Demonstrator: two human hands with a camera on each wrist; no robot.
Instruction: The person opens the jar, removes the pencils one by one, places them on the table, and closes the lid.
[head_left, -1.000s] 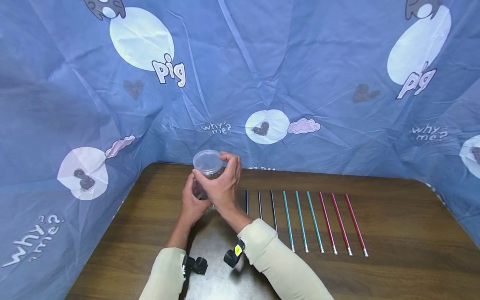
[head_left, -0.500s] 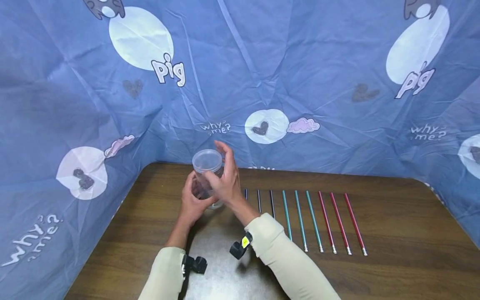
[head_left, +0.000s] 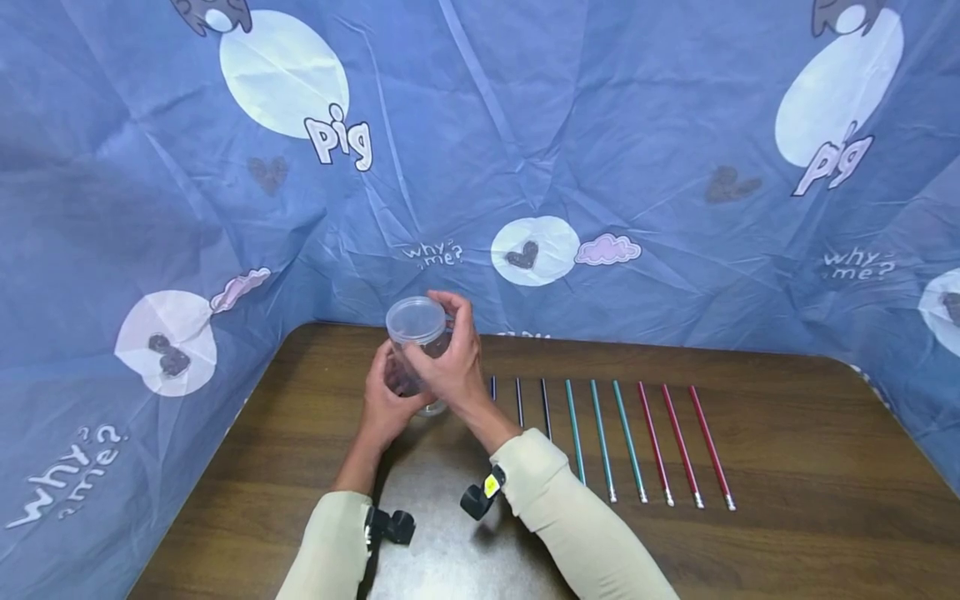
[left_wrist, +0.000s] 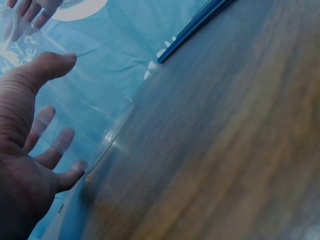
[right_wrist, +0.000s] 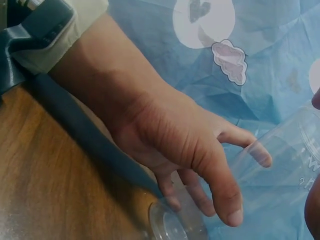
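Observation:
A clear plastic jar [head_left: 407,383] with a frosted screw lid [head_left: 416,317] stands slightly tilted between both hands. My left hand [head_left: 385,406] grips its lower body, thumb in front and fingers behind, as the left wrist view shows through the wall of the jar [left_wrist: 95,95]. Higher up, my right hand [head_left: 454,371] curls round the lid end, index finger at the far rim and thumb at the near side below it. In the right wrist view the left hand [right_wrist: 175,132] is seen by the base, while only fingertips of the right hand [right_wrist: 313,210] show. Whether the base touches the table cannot be told.
Right of the jar, pencils lie in a row on the brown wooden table [head_left: 795,450]: three navy pencils [head_left: 520,402], three teal pencils [head_left: 602,433] and three red pencils [head_left: 682,443]. The right forearm covers part of the navy ones. A blue printed cloth [head_left: 660,275] hangs behind.
My right hand has loosened from the lid, turned and shifted slightly right, then curled its fingers back round the jar's top. The left hand has kept its hold.

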